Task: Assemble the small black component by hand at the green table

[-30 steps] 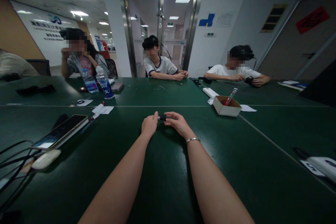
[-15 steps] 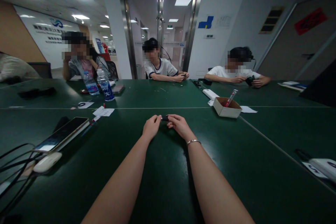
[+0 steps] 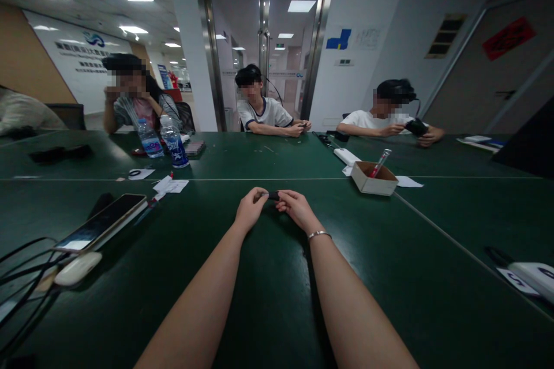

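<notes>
Small black piece [image 3: 272, 195] sits pinched between 2 hands just above the green desk [image 3: 268, 300], near its middle seam. The left hand [image 3: 250, 209] takes 1 end, its grip closed on it with thumb and fingertips. The right hand [image 3: 296, 209], a thin bracelet [image 3: 319, 234] at its wrist, pinches the other end likewise. Off to the right stands a cardboard box [image 3: 372, 185] with a red pen [image 3: 380, 161] leaning in it. To the left lie a phone [image 3: 101, 222] and 2 water bottles [image 3: 173, 143]. 3 people sit at the far side.
</notes>
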{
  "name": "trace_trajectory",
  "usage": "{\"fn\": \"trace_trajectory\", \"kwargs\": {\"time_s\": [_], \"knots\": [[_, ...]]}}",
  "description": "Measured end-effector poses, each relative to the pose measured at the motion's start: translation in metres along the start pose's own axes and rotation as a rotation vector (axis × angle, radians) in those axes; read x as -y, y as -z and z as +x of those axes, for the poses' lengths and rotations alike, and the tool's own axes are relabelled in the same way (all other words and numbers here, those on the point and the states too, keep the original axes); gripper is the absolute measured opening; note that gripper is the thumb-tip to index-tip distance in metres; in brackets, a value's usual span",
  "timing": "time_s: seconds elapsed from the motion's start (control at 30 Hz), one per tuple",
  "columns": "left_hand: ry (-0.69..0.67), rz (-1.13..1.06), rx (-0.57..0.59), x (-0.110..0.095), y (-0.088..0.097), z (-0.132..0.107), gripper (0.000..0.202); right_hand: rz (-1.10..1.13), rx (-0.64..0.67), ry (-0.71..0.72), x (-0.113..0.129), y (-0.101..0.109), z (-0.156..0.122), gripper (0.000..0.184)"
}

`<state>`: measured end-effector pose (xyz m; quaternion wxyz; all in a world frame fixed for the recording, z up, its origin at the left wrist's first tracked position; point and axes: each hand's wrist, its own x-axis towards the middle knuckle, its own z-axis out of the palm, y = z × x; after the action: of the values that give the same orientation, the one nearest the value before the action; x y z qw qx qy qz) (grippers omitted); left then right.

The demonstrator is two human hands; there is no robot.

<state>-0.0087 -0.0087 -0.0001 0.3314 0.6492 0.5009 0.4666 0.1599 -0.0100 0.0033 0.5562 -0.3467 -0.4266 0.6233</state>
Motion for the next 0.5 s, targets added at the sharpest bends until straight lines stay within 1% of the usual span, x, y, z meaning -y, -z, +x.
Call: {"fn": "trace_trajectory", "kwargs": {"time_s": [0.27, 0.37, 0.43, 0.5], "knots": [[-0.045, -0.093, 0.004, -0.003, 0.001, 0.000, 0.020, -0.013, -0.001, -0.002, 0.001, 0.000, 0.000, 0.032], [-0.061, -0.067, -0.004, -0.004, 0.002, -0.004, 0.022, -0.009, -0.007, 0.002, 0.001, 0.000, 0.000, 0.031], [-0.086, -0.018, -0.077, -0.012, 0.003, -0.006, 0.026, -0.008, -0.007, 0.000, 0.001, 0.000, -0.001, 0.032], [-0.170, 0.065, -0.177, -0.031, 0.005, -0.009, 0.032, -0.008, -0.005, -0.004, 0.000, 0.000, 0.000, 0.032]]}}
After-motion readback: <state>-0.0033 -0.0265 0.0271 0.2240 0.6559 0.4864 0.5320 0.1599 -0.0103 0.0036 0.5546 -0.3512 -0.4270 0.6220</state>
